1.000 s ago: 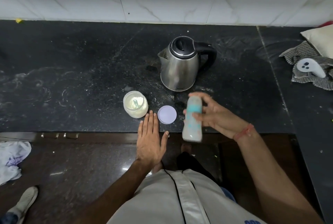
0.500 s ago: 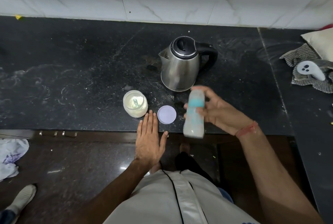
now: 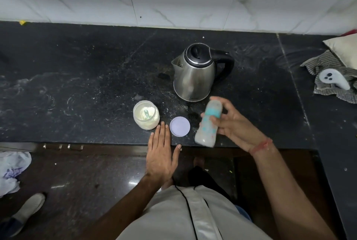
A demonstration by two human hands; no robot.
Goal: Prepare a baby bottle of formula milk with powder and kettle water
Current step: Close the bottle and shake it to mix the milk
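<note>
**Bottle held, jar open**

One steel kettle [image 3: 194, 77] stands lid-closed at centre frame. One open powder jar [image 3: 146, 117], scoop inside, sits left of its lilac lid [image 3: 179, 126]. The right hand [image 3: 234, 126] grips one milky, blurred baby bottle [image 3: 208, 123]; the left hand [image 3: 160, 153] lies flat on the counter edge [image 3: 77, 85].

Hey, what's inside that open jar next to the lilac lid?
The open jar holds pale cream powder, with a light green scoop standing in it. How deep the scoop goes cannot be seen, as the powder covers its lower end.
</note>
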